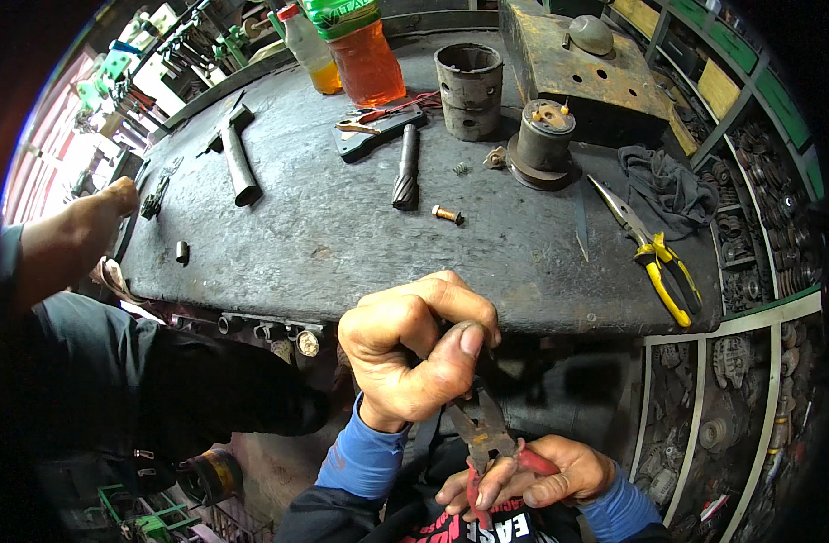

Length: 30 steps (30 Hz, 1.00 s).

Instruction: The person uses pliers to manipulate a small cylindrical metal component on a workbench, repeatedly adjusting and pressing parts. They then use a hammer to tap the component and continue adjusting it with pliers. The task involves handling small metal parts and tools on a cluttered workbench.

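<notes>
The left hand point(414, 348) is closed in a loose fist just in front of the near edge of the dark, worn metal workbench point(342, 235), and its thumb and fingers pinch something small that I cannot see clearly. The right hand point(541, 475) is at about five o'clock from the left hand and it is closed around the red handles of a pair of grey steel pliers point(482, 430). The nose of the pliers points up to about eleven o'clock and reaches under the thumb of the left hand, so the tool is held between the two hands, below the edge of the bench. On the bench, a pair of long-nose pliers with yellow handles point(654, 253) lies at about two o'clock from the left hand, and beside it there is a crumpled dark grey rag point(672, 185). At about twelve o'clock there is a short grey fluted metal shaft point(406, 167) and near it a small copper-coloured bolt point(447, 214). Further away stands a rusty hollow steel cylinder point(470, 90), and a round dark motor part with a copper terminal on top point(541, 143) is to the right of it. A plastic bottle with orange liquid point(360, 50) stands at the far edge. At about ten o'clock a grey hammer point(236, 154) lies on the bench, and the hand of another person point(116, 199) rests at the left edge.
</notes>
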Available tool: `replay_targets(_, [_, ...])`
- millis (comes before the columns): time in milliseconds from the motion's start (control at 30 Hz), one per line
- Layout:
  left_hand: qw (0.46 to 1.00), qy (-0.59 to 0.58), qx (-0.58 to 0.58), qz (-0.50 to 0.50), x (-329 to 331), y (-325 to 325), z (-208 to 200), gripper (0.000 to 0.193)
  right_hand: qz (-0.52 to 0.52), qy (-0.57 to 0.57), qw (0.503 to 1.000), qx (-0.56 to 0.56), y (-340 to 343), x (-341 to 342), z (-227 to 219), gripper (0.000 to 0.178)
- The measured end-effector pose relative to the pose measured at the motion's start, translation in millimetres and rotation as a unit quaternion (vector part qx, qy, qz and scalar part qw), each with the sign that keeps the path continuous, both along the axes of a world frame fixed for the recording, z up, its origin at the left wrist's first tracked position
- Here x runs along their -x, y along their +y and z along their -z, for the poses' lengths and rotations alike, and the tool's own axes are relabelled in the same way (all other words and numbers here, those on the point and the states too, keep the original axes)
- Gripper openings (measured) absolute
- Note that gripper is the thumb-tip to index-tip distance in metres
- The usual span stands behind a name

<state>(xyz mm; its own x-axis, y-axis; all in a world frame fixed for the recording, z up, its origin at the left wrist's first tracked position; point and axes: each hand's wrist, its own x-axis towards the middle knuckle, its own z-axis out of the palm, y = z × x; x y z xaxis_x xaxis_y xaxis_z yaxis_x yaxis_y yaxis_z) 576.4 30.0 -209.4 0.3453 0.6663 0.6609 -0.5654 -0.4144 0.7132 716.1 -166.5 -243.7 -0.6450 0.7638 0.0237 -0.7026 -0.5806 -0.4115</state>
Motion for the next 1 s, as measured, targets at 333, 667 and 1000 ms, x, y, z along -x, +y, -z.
replay_targets(333, [1.000, 0.011, 0.020, 0.003, -2.3, -1.8, 2.8, 0.039, 0.014, 0.026, 1.000, 0.007, 3.6, 7.4, 6.9, 0.026])
replay_targets(667, [0.963, 0.224, -0.036, -0.148, 2.7, -8.4, -9.6, 0.030, 0.263, -0.617, 0.709, -0.217, 3.0, 19.3, 0.0, 0.025])
replay_targets(1000, [0.936, 0.203, 0.100, -0.271, -11.3, -20.6, 2.1, 0.021, 0.316, -0.859, 0.309, -0.259, 7.9, 25.8, 0.5, 0.037])
